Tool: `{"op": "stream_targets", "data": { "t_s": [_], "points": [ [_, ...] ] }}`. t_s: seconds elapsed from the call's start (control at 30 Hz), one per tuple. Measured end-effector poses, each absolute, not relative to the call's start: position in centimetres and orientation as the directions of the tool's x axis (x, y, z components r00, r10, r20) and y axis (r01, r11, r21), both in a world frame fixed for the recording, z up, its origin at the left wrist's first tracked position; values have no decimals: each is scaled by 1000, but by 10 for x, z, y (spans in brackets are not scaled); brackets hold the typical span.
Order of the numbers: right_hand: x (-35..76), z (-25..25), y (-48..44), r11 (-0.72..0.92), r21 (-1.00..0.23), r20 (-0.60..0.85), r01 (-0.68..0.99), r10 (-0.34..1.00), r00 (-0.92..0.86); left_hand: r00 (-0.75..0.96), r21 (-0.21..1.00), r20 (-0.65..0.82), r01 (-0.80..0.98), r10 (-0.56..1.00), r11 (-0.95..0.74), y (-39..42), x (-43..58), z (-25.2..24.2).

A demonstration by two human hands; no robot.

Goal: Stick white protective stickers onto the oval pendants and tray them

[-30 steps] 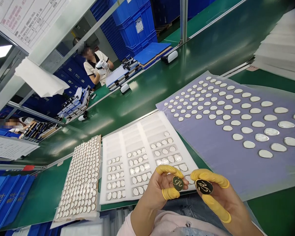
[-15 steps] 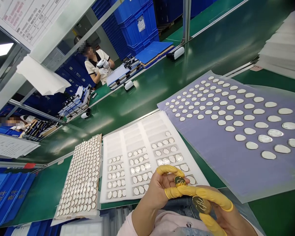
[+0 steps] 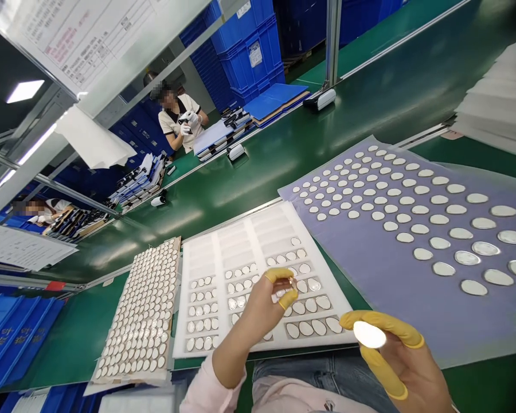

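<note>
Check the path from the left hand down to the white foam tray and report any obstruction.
Nothing visible stands in the way. The left hand pinches a small glinting piece above the white foam tray, and only the tray's oval discs lie beneath it.

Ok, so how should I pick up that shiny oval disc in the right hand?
Probably by its rim, coming in from the side, the way the right hand holds it with its yellow finger cots. The oval disc is flat with a glossy face, so pinching opposite edges should keep fingers off that face.
</note>
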State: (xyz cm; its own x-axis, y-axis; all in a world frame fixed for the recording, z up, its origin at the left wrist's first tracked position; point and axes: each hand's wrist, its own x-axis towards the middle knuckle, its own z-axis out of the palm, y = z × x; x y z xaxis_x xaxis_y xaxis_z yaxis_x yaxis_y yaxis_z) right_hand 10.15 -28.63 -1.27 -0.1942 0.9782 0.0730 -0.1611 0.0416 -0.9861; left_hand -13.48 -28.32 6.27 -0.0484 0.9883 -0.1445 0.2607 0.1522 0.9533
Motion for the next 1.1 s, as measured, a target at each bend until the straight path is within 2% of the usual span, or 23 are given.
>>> {"op": "stream_targets", "data": {
  "t_s": [0.03,0.1,0.17,0.23,0.4,0.6,0.7,0.77,0.87,0.93,1.0,1.1],
  "points": [
    [101,-14,-285,41,-983,75,-178,979,-190,-68,893,-119,428,991,137,-273,-138,65],
    [98,-16,-285,51,-977,90,-206,979,-181,-73,693,-88,712,993,114,-248,-142,66],
    [94,-13,-288,84,-976,119,-200,978,-169,-74,495,-88,862,993,108,-222,-143,61],
    [89,-7,-293,119,-977,143,-178,982,-126,-91,387,-97,914,991,121,-198,-143,51],
    [81,12,-303,144,-974,149,-172,989,-15,-146,335,-86,927,986,167,-168,-142,25],
    [87,9,-302,125,-976,135,-180,990,-45,-154,387,-56,907,986,164,-169,-144,21],
    [93,4,-298,187,-960,217,-206,967,-131,-116,445,-28,888,993,117,-186,-137,36],
    [94,4,-294,246,-938,292,-245,941,-171,-44,537,-43,842,998,60,-206,-127,50],
    [90,5,-289,303,-906,358,-296,921,-152,118,808,-123,588,985,30,-242,-110,68],
    [86,4,-288,326,-893,382,-309,914,-139,206,925,-151,374,967,65,-264,-100,76],
    [83,0,-287,347,-889,401,-299,906,-139,238,959,-164,264,957,99,-280,-91,80],
    [81,-7,-289,382,-890,425,-250,893,-147,203,962,-214,213,956,170,-293,-82,82]
  ]
}}
